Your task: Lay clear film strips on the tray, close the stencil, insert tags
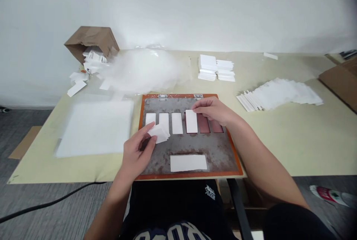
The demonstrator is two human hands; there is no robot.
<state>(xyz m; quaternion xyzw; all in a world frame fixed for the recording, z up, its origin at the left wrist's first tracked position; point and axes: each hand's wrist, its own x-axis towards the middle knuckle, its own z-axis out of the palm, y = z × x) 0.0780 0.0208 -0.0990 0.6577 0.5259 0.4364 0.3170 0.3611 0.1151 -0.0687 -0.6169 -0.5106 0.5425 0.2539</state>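
Observation:
A grey metal plate in an orange-brown frame (239, 171) lies before me, with a row of rectangular slots. White cards (177, 124) fill the slots on the left, while the two rightmost slots (204, 124) show a reddish bottom. My right hand (213, 109) pinches the top edge of a white card (191, 121) over the fourth slot. In my left hand (139, 149) is a small fanned stack of white cards (160, 134), held above the plate's left side. A white strip (188, 163) lies flat near the plate's front edge.
Stacks of white cards (208, 65) stand behind the plate, and a spread row of white pieces (281, 95) lies to the right. Clear plastic film (147, 69), a white sheet pile (96, 128) and a tipped brown box (95, 37) are on the left. A cardboard box (341, 80) sits far right.

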